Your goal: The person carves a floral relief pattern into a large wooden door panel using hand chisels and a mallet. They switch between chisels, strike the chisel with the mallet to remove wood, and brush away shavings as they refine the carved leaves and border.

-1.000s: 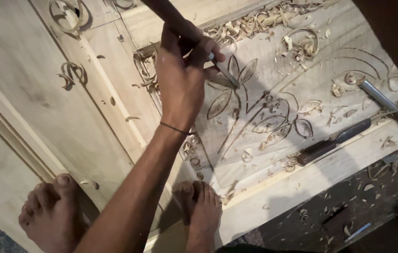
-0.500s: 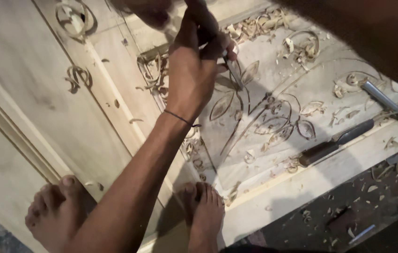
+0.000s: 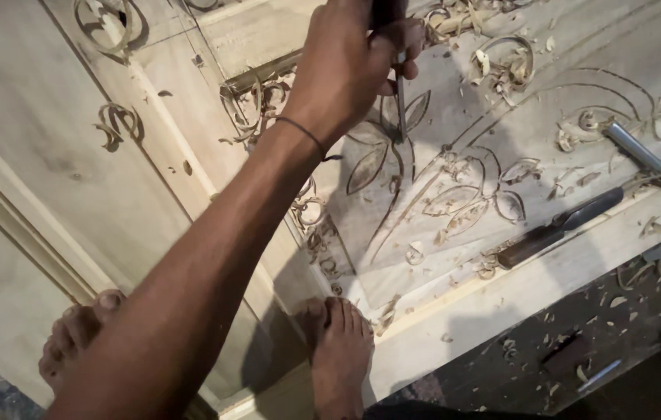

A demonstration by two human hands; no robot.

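Head view, read left to right. At far left, small scroll motifs are cut into the pale wooden door panel, which lies flat and serves as the worktop; two bare feet, one at lower left and one at lower centre, stand on it. One forearm runs from the lower left up to the left hand at top centre, a thin dark band around its wrist. Its fingers are clamped together on the shaft of a slender carving chisel, held nearly upright with its tip set in the groove between two carved leaf outlines. Curled wood shavings lie just right of the hand and along the panel's lower rail. Further right, a dark-handled chisel lies flat on the carved floral field, and a metal-shafted tool rests near the right edge. The right hand is out of frame. No packages, labels or signs appear.
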